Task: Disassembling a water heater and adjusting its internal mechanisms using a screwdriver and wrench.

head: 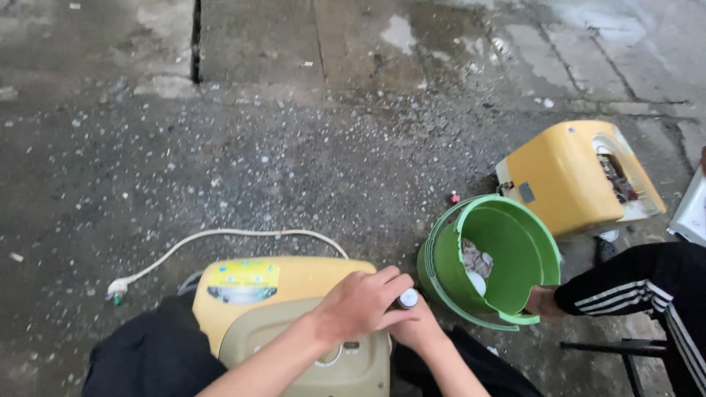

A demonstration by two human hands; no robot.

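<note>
Hands (382,312) at yellow appliance's (276,283) edge

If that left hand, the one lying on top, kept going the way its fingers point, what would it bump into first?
The left hand points right, its fingers wrapped over a small white-capped tool. Just beyond stands the tilted green bucket, so probably the bucket's near wall comes first, though depth is hard to judge from above.

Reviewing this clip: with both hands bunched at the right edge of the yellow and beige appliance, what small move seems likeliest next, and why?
Probably a short twist or press of the white-capped tool. The left hand wraps over it, the right hand sits just beneath, and its tip meets the appliance at the beige panel's edge. What it engages is hidden.
</note>
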